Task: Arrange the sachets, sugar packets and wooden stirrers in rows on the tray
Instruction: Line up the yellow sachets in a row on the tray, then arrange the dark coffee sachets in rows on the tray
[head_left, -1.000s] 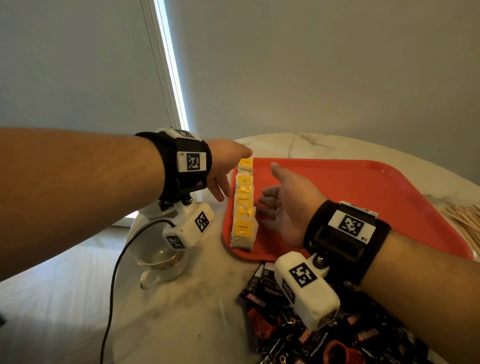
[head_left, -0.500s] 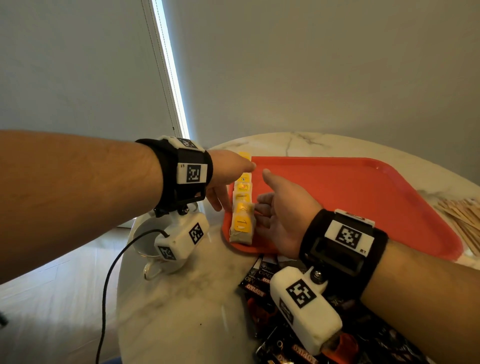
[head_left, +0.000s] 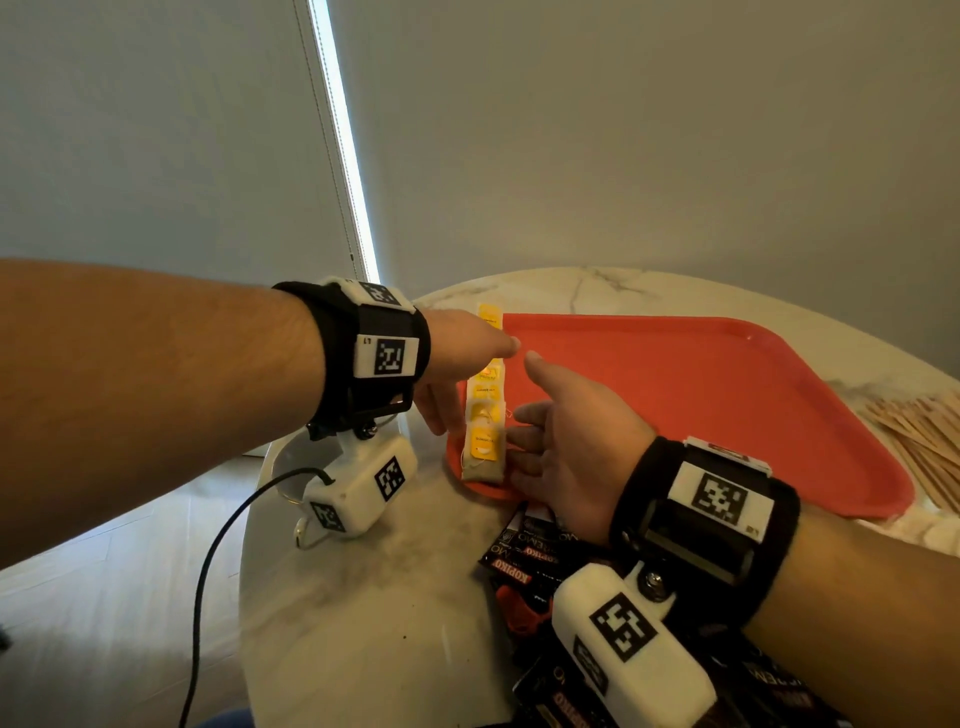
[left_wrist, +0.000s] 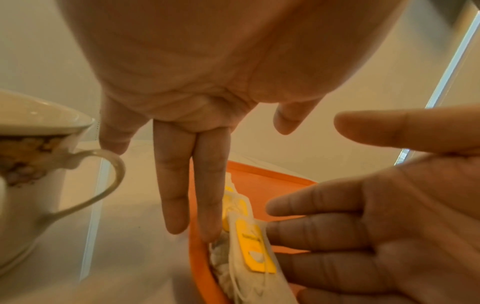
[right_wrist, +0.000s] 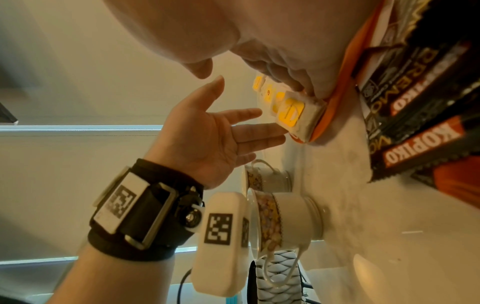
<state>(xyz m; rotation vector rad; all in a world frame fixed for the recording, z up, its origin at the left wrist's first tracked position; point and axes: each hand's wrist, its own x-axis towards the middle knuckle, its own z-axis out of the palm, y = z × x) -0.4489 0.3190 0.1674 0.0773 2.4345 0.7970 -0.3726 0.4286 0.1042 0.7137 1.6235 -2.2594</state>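
The left hand (head_left: 457, 358) and right hand (head_left: 566, 447) face each other palm to palm, fingers straight, gripping nothing. Between them lies the row of tea bags (head_left: 485, 410) with yellow tags, along the left edge of the red tray (head_left: 727, 395). Each hand's fingertips touch the nearest bag from its own side. Black coffee sachets (head_left: 524, 551) lie on the marble table (head_left: 363, 597) just below the tray; wooden stirrers (head_left: 919, 441) lie to its right.

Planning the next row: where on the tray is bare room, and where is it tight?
Free: the red tray floor from right of the tea bag row across to its far and right rims. Crowded: the left rim, where left hand and right hand flank the row, and the near marble, covered by Kopiko sachets. Wooden stirrers lie beyond the right rim.
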